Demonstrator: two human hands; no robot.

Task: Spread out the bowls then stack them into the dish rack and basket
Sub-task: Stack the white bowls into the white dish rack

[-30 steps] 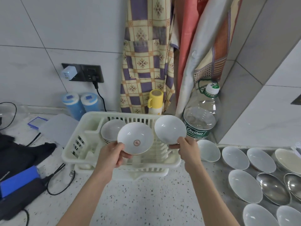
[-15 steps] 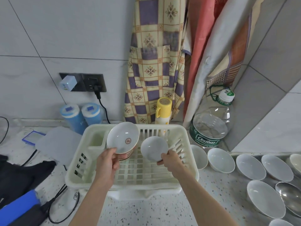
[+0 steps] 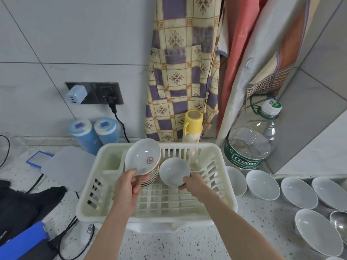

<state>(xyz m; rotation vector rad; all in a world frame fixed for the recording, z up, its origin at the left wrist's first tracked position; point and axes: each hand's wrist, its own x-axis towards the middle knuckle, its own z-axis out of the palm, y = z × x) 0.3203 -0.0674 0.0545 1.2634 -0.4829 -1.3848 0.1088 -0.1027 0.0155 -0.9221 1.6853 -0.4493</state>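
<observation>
Bowls in both hands, over the dish rack [image 3: 228, 186]. Left hand [image 3: 127, 186] pinches the crested bowl [image 3: 143, 159] by its lower rim, tilted against the nested stack [image 3: 153, 178] at 11 o'clock. Right hand [image 3: 195, 185] grips the plain bowl [image 3: 174, 171], just right of that stack. Left bowl looks nearer to seating.

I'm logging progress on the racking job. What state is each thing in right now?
Left hand: grips the red-emblem bowl, tilted over stacked bowls.
Right hand: holds a plain white bowl, tilted in the dish rack.
Counter bowls: upright, spread out.
Water jug: capped.
</observation>
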